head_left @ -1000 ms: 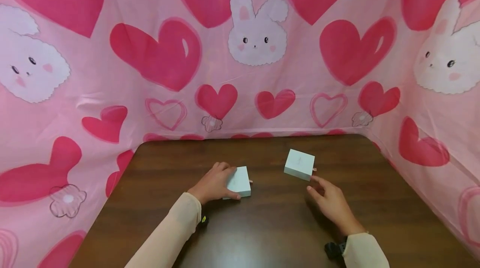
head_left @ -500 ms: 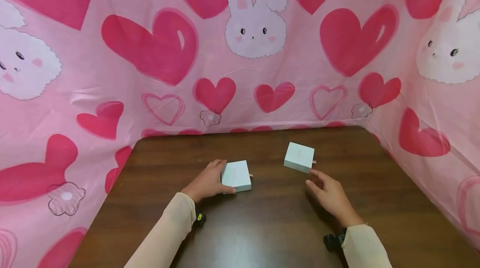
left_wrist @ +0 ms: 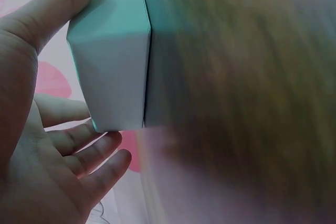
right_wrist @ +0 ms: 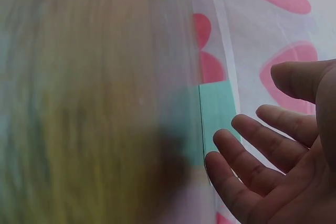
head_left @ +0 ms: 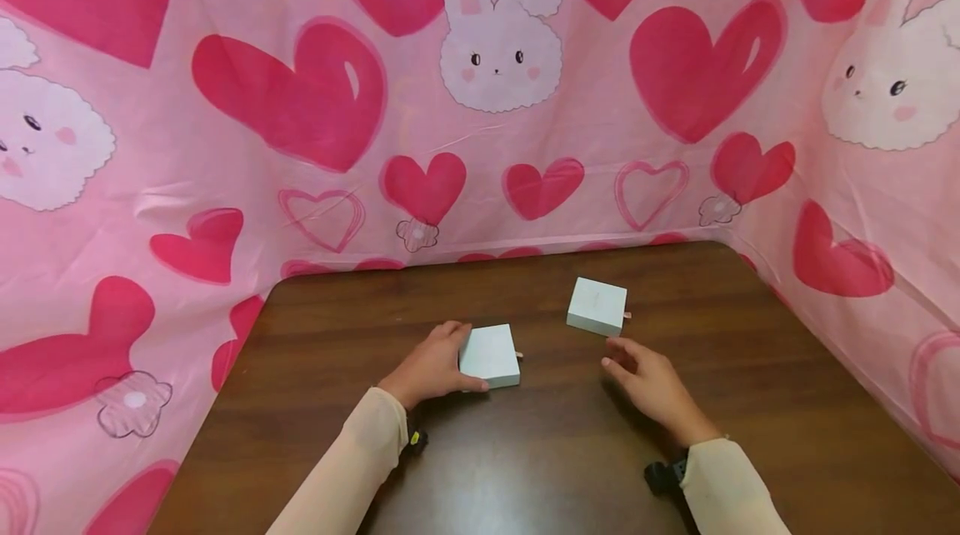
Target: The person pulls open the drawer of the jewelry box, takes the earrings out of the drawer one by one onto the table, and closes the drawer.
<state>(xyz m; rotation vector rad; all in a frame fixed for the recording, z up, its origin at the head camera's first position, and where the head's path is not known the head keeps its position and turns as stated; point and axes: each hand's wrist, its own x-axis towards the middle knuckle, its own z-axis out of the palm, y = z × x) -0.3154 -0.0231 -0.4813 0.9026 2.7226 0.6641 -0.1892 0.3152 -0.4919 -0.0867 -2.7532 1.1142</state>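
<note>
**Your left hand (head_left: 435,364) grips the left box (head_left: 491,352); your right hand (head_left: 652,381) is loose near the right box (head_left: 597,302)**

Two flat, pale boxes lie on a brown tabletop (head_left: 525,452). The left box is near the middle; the right box lies farther off and to the right, well apart from it.

Your left hand is part-way open around the left box, thumb along its near side, forefinger passing out of sight behind it. Your right hand holds nothing: its fingers are spread and slightly bent, just off the right box's near corner. Whether they touch it, you cannot tell.

Both boxes look like stiff, light card, smooth enough to slide on the wood. Squeezed hard, their crisp edges would probably dent. A small tab (head_left: 520,355) pokes from the left box's right side, and a second tab (head_left: 627,315) from the right box's, suggesting inner drawers that could slip out. The surest hold is across the near and far sides, low down, leaving the tabs alone.
</note>
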